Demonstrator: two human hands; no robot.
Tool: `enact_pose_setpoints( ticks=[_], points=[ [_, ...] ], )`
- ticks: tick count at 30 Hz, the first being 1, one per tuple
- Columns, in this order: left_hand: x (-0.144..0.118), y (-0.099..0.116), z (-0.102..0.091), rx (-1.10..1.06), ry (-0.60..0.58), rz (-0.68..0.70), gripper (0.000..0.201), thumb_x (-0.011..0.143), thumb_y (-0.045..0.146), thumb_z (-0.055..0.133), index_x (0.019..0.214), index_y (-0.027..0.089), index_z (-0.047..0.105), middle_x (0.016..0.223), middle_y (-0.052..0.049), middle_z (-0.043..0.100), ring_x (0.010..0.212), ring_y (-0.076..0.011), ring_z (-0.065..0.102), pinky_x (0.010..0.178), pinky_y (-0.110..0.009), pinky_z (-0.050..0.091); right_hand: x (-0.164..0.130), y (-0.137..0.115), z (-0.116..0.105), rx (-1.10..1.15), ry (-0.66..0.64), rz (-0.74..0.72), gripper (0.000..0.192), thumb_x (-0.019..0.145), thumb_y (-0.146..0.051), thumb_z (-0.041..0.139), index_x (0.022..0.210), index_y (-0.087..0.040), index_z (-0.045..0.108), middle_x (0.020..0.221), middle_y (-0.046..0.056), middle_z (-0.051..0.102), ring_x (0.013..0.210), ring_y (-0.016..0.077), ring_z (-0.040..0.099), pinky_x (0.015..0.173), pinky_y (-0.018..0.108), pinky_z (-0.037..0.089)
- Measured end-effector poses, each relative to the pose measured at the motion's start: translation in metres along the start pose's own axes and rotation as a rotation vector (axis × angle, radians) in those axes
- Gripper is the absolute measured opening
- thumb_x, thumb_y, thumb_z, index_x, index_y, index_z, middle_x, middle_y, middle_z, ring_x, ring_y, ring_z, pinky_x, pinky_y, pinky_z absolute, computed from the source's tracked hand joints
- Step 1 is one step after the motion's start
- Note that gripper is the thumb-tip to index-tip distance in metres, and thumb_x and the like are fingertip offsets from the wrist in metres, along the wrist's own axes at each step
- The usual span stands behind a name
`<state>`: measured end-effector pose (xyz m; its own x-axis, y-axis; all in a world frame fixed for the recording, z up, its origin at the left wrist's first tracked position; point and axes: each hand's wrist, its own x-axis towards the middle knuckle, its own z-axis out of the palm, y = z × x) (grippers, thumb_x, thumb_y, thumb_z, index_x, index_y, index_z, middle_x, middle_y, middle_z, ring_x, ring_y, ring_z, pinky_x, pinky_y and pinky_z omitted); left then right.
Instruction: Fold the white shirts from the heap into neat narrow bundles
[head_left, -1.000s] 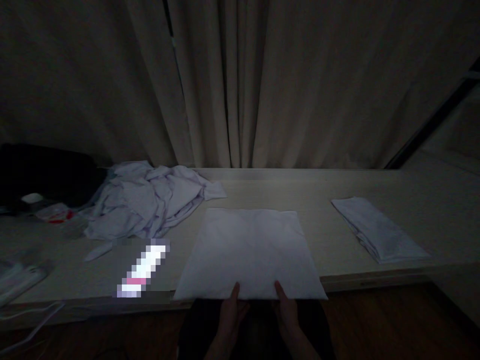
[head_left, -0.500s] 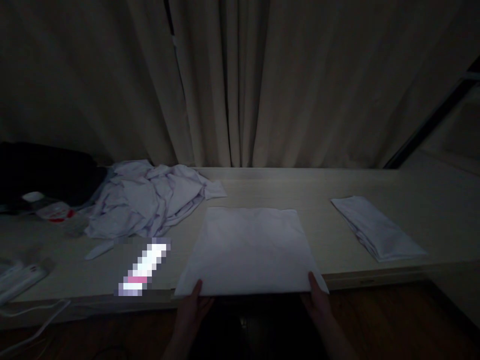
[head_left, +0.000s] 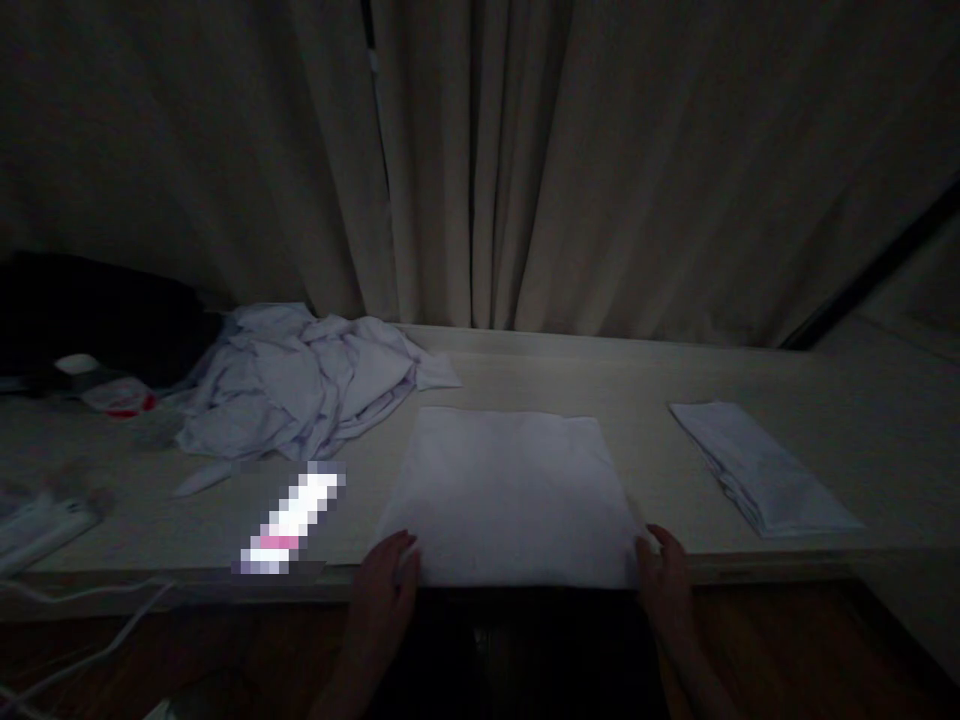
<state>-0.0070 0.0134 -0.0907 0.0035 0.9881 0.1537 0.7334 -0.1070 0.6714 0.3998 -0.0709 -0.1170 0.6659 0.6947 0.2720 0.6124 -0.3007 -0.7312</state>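
A flat white cloth point(head_left: 510, 490) lies squared on the pale table point(head_left: 645, 380), its near edge at the table's front. My left hand point(head_left: 382, 590) grips the cloth's near left corner. My right hand point(head_left: 664, 575) grips the near right corner. Both hands come up from below the table edge with fingers curled over the fabric.
A crumpled heap of white cloths point(head_left: 292, 385) lies at the back left. A folded white cloth point(head_left: 761, 470) rests at the right. A blurred white and pink object point(head_left: 292, 520) lies left of the flat cloth. Small items and a dark bag point(head_left: 97, 315) sit far left. Curtains point(head_left: 525, 160) hang behind.
My hands moved apart from the middle of the cloth's near edge out to its two near corners. The view shifted slightly.
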Motion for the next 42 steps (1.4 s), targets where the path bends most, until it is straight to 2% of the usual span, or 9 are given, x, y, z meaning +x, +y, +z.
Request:
enact_pose_setpoints(
  ticks=[2,4,6,9,17,22,29,38,42],
  points=[
    [0.015,0.021,0.024,0.180,-0.083,0.185,0.045,0.084,0.044,0.038,0.113,0.017,0.060,0.131,-0.013,0.055,0.127,-0.0292,0.044,0.109,-0.047,0.029,0.000,-0.029,0.031,-0.110,-0.144,-0.280,0.059,0.085,-0.056,0.035,0.117,-0.010,0.054,0.131,0.021,0.048,0.124,0.0296,0.042,0.105,0.047,0.032],
    [0.028,0.030,0.045,0.347,-0.092,0.228,0.048,0.085,0.042,0.039,0.123,0.017,0.055,0.139,-0.016,0.047,0.133,-0.0336,0.034,0.111,-0.055,0.019,0.001,-0.048,0.059,-0.272,-0.256,-0.409,0.057,0.087,-0.051,0.037,0.125,-0.010,0.051,0.141,0.020,0.040,0.132,0.0301,0.032,0.109,0.048,0.025],
    [0.036,0.026,0.058,0.460,-0.068,0.195,0.055,0.084,0.044,0.042,0.130,0.014,0.048,0.143,-0.019,0.040,0.135,-0.0380,0.028,0.109,-0.060,0.014,0.003,-0.053,0.078,-0.419,-0.331,-0.423,0.059,0.088,-0.049,0.038,0.133,-0.011,0.044,0.145,0.020,0.033,0.136,0.0322,0.025,0.110,0.050,0.019],
    [0.038,0.011,0.066,0.542,-0.042,0.159,0.063,0.082,0.050,0.044,0.134,0.014,0.043,0.144,-0.021,0.038,0.136,-0.0396,0.024,0.110,-0.059,0.011,0.004,-0.044,0.090,-0.534,-0.401,-0.391,0.065,0.088,-0.054,0.037,0.138,-0.012,0.038,0.147,0.020,0.030,0.137,0.0348,0.021,0.110,0.052,0.016],
    [0.035,0.000,0.067,0.638,-0.027,0.169,0.066,0.082,0.053,0.040,0.136,0.016,0.040,0.147,-0.018,0.034,0.139,-0.0401,0.013,0.108,-0.062,-0.001,0.010,-0.031,0.085,-0.581,-0.436,-0.387,0.066,0.088,-0.057,0.031,0.139,-0.015,0.035,0.149,0.018,0.026,0.138,0.0307,0.019,0.112,0.048,0.014],
    [0.039,-0.005,0.063,0.655,-0.026,0.143,0.068,0.081,0.054,0.042,0.138,0.017,0.037,0.149,-0.018,0.029,0.140,-0.0405,0.008,0.108,-0.062,0.002,0.021,-0.019,0.076,-0.589,-0.426,-0.396,0.069,0.089,-0.057,0.029,0.140,-0.012,0.034,0.149,0.018,0.025,0.139,0.0298,0.018,0.112,0.047,0.016],
    [0.038,-0.005,0.065,0.707,-0.013,0.140,0.068,0.081,0.054,0.040,0.138,0.017,0.036,0.149,-0.017,0.030,0.139,-0.0407,0.011,0.107,-0.063,0.005,0.028,-0.012,0.080,-0.569,-0.434,-0.408,0.068,0.089,-0.057,0.029,0.140,-0.012,0.033,0.150,0.017,0.023,0.139,0.0306,0.018,0.111,0.047,0.019],
    [0.095,-0.007,0.057,0.713,-0.139,0.240,0.065,0.083,0.057,0.037,0.136,0.020,0.041,0.147,-0.014,0.034,0.136,-0.0405,0.023,0.107,-0.061,0.012,0.021,-0.024,0.076,-0.601,-0.456,-0.345,0.070,0.088,-0.058,0.030,0.138,-0.011,0.036,0.147,0.019,0.029,0.136,0.0332,0.025,0.109,0.046,0.024],
    [0.087,0.003,0.051,0.756,-0.006,0.230,0.065,0.084,0.053,0.037,0.137,0.015,0.039,0.146,-0.021,0.034,0.137,-0.0404,0.020,0.108,-0.061,0.010,0.031,-0.028,0.070,-0.592,-0.447,-0.417,0.065,0.089,-0.054,0.030,0.136,-0.010,0.041,0.146,0.020,0.031,0.135,0.0326,0.028,0.110,0.045,0.023]
  ],
)
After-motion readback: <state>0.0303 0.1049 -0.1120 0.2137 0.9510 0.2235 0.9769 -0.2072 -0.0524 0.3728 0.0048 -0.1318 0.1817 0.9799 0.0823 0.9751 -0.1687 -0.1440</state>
